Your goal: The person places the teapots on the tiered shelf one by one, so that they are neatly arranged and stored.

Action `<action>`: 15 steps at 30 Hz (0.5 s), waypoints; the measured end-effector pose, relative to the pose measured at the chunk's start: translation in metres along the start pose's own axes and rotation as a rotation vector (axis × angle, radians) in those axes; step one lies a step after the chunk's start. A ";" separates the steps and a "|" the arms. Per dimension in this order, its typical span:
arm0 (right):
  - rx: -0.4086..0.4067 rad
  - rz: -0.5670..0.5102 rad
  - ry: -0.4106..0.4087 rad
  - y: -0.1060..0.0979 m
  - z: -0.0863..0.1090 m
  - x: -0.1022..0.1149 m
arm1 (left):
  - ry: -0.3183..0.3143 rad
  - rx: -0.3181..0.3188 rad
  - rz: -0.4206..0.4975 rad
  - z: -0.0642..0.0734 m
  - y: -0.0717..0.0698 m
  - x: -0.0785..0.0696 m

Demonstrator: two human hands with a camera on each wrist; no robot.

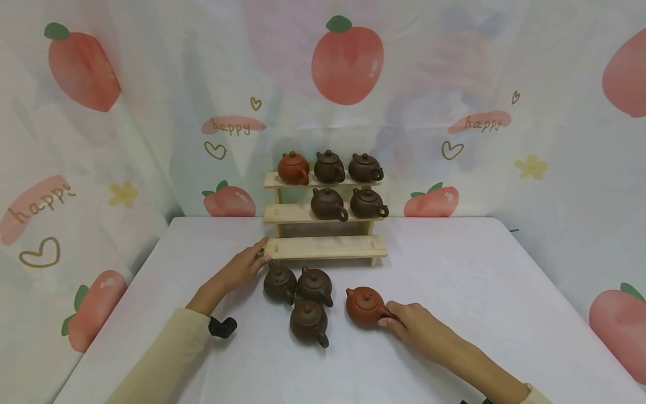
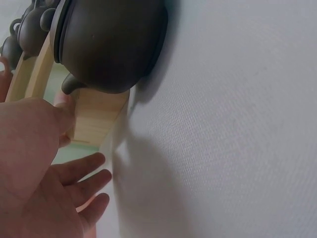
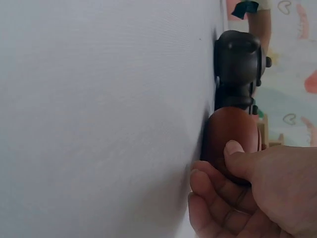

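Observation:
My right hand [image 1: 421, 331] pinches the handle of a reddish-brown teapot [image 1: 364, 306], which is at the white tabletop. In the right wrist view the thumb lies against the teapot's rounded side [image 3: 233, 129], with the fingers curled below. At the left end of the wooden three-step rack [image 1: 323, 247], my left hand [image 1: 241, 269] touches the lowest board. Its other fingers [image 2: 86, 188] stretch out loosely in the left wrist view. Several dark brown teapots [image 1: 314, 286] are clustered on the table in front of the rack, one close beside the left hand.
On the rack's top step sit a reddish teapot [image 1: 293, 167] and two dark ones [image 1: 329, 166]. Two more dark teapots [image 1: 328, 203] occupy the middle step's centre and right. Behind the table hangs a fruit-printed cloth [image 1: 348, 67].

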State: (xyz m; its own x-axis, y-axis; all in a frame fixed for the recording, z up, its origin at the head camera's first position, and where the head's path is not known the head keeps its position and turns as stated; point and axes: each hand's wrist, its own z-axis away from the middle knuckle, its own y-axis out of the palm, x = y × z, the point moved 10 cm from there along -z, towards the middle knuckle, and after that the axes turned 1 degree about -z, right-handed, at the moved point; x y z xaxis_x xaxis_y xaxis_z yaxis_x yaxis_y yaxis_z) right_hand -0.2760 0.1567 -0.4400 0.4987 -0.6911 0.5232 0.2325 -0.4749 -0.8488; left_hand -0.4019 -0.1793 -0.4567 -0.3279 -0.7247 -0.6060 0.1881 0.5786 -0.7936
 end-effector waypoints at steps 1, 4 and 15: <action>-0.013 -0.001 -0.007 -0.002 -0.001 0.001 | -0.004 0.000 0.003 0.000 0.000 0.000; -0.066 0.009 -0.022 -0.010 -0.006 0.003 | -0.010 0.000 0.002 0.000 0.000 0.000; -0.117 -0.028 -0.029 -0.034 -0.047 0.020 | 0.008 -0.007 0.010 -0.002 0.000 0.002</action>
State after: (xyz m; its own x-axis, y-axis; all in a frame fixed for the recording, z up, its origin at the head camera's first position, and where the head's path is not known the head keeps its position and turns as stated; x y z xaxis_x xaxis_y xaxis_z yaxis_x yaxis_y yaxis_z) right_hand -0.3133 0.1337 -0.3976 0.5174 -0.6616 0.5428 0.1485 -0.5553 -0.8183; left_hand -0.4040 -0.1802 -0.4575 -0.3331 -0.7162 -0.6132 0.1851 0.5880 -0.7874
